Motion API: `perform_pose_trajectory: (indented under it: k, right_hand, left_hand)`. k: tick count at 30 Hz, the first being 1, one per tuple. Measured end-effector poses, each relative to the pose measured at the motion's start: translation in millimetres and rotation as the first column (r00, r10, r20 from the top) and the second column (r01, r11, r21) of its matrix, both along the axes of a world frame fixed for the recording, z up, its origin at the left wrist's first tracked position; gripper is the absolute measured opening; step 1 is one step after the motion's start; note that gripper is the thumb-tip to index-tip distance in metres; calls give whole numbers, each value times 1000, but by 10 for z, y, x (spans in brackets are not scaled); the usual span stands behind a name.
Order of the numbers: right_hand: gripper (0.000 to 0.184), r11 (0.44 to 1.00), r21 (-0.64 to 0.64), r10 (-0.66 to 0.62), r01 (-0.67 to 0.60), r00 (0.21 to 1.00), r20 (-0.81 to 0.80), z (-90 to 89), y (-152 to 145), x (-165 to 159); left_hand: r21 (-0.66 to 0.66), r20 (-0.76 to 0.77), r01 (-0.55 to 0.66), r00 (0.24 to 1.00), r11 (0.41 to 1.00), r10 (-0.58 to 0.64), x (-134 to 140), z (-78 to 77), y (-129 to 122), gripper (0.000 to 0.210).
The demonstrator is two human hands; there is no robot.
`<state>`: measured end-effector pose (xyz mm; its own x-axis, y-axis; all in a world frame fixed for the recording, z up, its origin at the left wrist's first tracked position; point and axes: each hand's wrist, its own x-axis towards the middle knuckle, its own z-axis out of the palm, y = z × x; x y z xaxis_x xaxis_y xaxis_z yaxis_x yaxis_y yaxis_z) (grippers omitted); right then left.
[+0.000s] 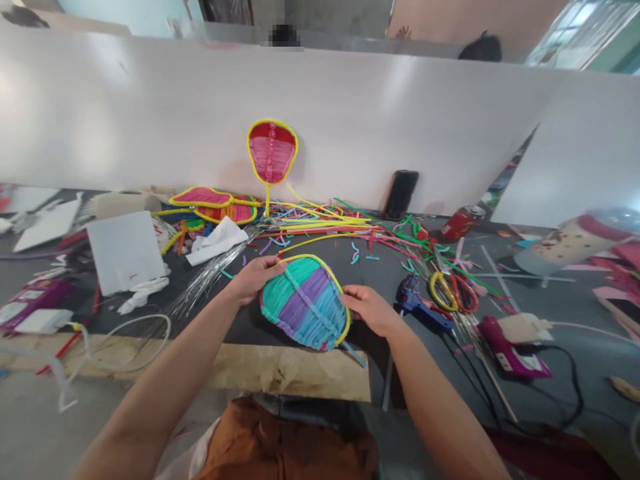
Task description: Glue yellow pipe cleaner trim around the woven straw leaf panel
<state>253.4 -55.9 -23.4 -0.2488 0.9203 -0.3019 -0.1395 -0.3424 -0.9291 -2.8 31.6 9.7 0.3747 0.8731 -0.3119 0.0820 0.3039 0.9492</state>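
Note:
A fan-shaped piece (307, 300) made of fuzzy pipe cleaners, striped green, purple and blue, is held up over the near edge of the table. Yellow pipe cleaner runs along its upper and right rim, and a blue strip crosses its middle. My left hand (257, 279) pinches the upper left rim. On the right rim, my right hand (367, 308) grips the yellow edging between thumb and fingers. A thin blue stem pokes out at the lower right. A finished-looking pink and red fan (273, 152) with yellow edging leans upright against the white partition.
Loose pipe cleaners (325, 223) lie along the partition. To the right are a blue glue gun (423, 305), scissors (444, 292), a phone (400, 193), a red can (463, 223) and a purple power strip (513, 350). White paper (126, 250) lies left.

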Motion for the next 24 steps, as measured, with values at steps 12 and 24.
perform_pose_trajectory:
  k: [12,24]
  right_hand:
    - [25,984,152,38,-93,941,336,17,-32,-55]
    - [20,893,394,-373,216,845,383,67,77,96]
  left_hand:
    - [310,-222,41,975,950,30,-62,-204,52,37]
    - [790,-522,336,808,513,274,-38,-337,0,31]
